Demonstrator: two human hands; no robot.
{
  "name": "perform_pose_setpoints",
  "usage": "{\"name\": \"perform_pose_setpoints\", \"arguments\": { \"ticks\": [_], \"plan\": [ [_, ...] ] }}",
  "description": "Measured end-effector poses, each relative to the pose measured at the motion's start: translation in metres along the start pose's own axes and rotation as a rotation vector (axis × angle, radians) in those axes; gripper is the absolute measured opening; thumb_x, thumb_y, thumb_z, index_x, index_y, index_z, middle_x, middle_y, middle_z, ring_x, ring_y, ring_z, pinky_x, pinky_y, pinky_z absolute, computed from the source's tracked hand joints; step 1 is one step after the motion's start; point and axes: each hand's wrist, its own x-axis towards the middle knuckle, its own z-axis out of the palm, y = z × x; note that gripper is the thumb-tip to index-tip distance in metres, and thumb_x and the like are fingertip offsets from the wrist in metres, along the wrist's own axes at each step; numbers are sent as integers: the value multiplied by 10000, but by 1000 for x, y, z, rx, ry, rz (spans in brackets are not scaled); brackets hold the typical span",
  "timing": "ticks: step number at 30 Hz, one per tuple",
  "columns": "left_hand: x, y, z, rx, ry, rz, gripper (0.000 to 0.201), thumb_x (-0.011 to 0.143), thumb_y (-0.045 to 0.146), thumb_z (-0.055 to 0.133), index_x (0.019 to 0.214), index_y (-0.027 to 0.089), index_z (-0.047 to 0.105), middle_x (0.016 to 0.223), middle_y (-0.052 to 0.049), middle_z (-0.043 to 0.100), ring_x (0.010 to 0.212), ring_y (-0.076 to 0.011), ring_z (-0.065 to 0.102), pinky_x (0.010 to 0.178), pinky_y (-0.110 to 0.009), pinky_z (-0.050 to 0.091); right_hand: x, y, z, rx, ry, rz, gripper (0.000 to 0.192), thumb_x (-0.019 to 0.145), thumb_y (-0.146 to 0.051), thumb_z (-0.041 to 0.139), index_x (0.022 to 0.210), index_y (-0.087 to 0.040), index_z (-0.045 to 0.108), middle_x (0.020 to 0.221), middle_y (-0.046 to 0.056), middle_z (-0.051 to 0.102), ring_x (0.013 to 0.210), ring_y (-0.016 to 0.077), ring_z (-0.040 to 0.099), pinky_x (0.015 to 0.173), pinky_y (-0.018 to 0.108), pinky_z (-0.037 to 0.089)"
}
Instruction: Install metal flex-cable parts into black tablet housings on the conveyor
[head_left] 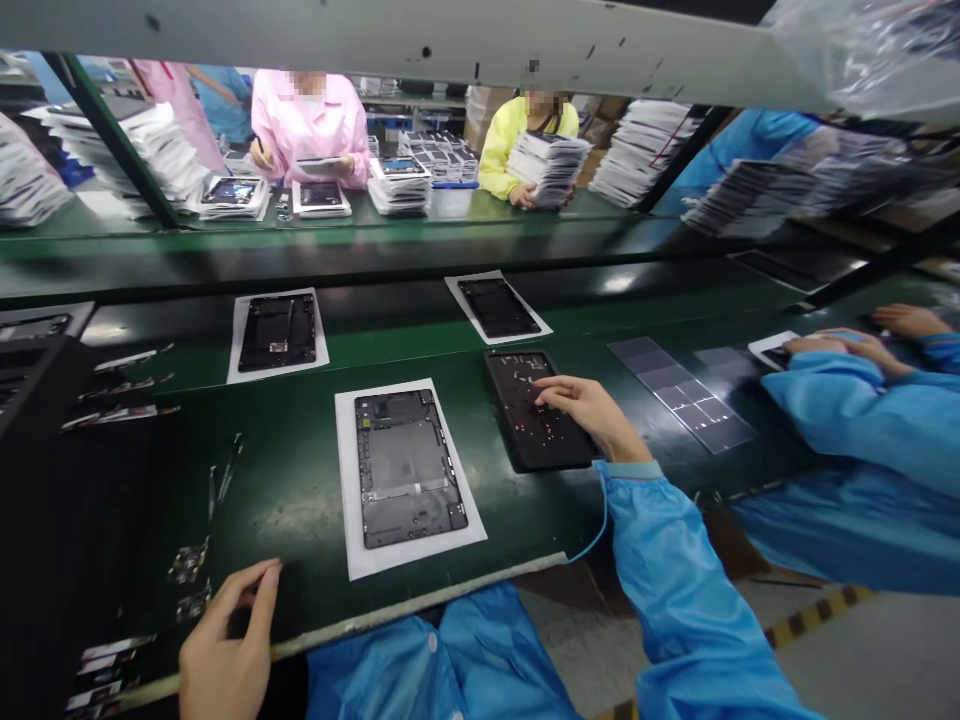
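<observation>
On the green workbench [300, 480], the right hand [592, 412] lies on a dark tablet frame [536, 410], fingers loosely extended and flat on its surface, gripping nothing. The left hand [225, 650] rests at the bench's near edge, thumb and forefinger spread and unclenched beside small components [187, 565], possibly touching none. Between the hands, a grey tablet chassis [409, 465] lies on a white sheet [349, 550]. At right, a co-worker's hands [862, 340] in blue sleeves work just beside a grey panel strip [682, 390].
</observation>
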Motion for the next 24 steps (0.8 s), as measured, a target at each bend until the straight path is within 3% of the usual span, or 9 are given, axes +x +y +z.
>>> {"name": "perform_pose_setpoints", "arguments": {
  "ticks": [3,7,11,16,21,24],
  "plan": [
    [-8,21,21,-127,-151,53,387,752,564,665,852,198,741,929,-63,738,904,-246,664,858,-331,501,-18,-15,8,15,-80,-73,415,740,-465,726,1020,-161,683,814,70,740,812,221,687,821,365,520],
    [-14,62,69,-286,-462,133,308,803,463,658,849,172,748,867,-74,734,816,-211,662,790,-307,509,-43,-34,23,17,-155,-158,433,788,-509,706,1065,-182,650,810,57,727,812,220,684,815,373,526],
    [-14,99,115,-473,-624,54,309,744,405,706,894,141,762,769,-77,728,672,-168,632,647,-271,494,-71,-52,47,16,-327,-200,383,857,-483,651,1098,-187,622,821,56,723,810,217,677,785,360,522],
    [-16,116,140,-667,-650,-61,307,679,364,755,860,115,755,674,-57,689,590,-129,579,512,-214,426,-98,-67,80,46,-504,-224,331,906,-442,604,1120,-189,608,826,50,718,810,211,670,800,357,512],
    [-18,109,137,-692,-567,-109,273,689,384,742,741,116,732,609,-42,651,532,-104,531,472,-198,375,-99,-66,101,131,-620,-222,326,913,-437,596,1117,-183,607,832,49,713,831,212,675,825,363,515],
    [-17,106,131,-668,-532,-121,270,677,388,743,705,121,726,599,-44,652,522,-108,529,472,-207,374,-97,-66,111,120,-579,-246,354,896,-454,610,1134,-193,637,966,80,718,930,235,663,845,379,513]
  ]
}}
